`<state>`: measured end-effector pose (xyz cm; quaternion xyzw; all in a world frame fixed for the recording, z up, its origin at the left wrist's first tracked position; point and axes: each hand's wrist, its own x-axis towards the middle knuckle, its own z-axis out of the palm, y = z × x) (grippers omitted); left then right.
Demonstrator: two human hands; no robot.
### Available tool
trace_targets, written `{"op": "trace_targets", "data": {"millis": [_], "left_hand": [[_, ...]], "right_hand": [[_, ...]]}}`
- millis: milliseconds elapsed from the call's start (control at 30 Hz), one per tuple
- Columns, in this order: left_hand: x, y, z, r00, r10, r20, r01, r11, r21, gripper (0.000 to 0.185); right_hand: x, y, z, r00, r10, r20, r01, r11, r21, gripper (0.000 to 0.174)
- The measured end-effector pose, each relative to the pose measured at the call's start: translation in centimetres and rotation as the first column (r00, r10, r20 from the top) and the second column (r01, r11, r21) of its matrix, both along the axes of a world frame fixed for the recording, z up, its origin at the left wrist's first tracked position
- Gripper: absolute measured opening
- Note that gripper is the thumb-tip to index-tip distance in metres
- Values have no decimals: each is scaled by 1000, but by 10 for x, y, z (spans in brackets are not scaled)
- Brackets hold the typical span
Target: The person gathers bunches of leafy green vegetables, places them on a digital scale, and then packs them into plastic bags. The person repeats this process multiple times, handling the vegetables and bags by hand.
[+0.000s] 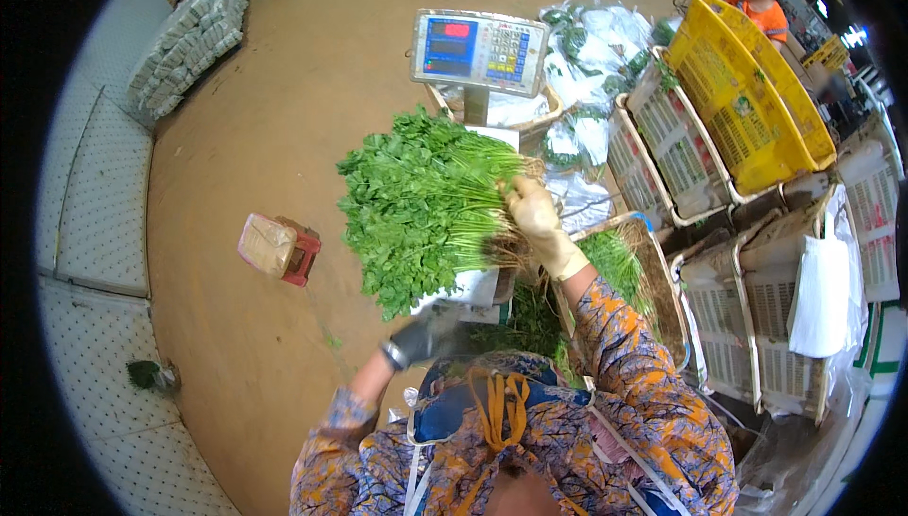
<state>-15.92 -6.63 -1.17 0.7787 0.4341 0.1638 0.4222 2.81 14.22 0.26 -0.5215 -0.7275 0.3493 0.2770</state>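
A large heap of leafy green herbs [411, 197], which look like cilantro or celery, lies on a weighing scale, leaves to the left and roots to the right. My right hand [537, 218], in a cream rubber glove, touches the stems near the root end; its fingers are bent, and whether they grip is unclear. My left hand [425, 337], in a dark glove with a metallic band at the wrist, is blurred below the heap, near the scale's lower edge. The scale's display and keypad [480, 51] stand behind the heap. More greens lie in a crate [670, 282] at the right.
Stacked yellow crates [745, 90] and white crates [681, 140] stand at the right. Bagged greens [596, 55] lie behind the scale. A red stool [303, 258] is on the floor at the left, sacks [191, 44] along the wall. A person in orange [770, 19] is at the back right.
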Motion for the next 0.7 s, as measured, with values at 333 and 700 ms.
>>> {"op": "trace_targets", "data": {"millis": [333, 700], "left_hand": [[0, 190, -74, 684, 549, -481, -257, 798, 545, 60], [86, 110, -35, 853, 522, 19, -385, 605, 697, 38]], "right_hand": [[120, -110, -108, 825, 514, 236, -467, 854, -228, 39], [497, -195, 95, 365, -929, -50, 703, 241, 669, 34]]}}
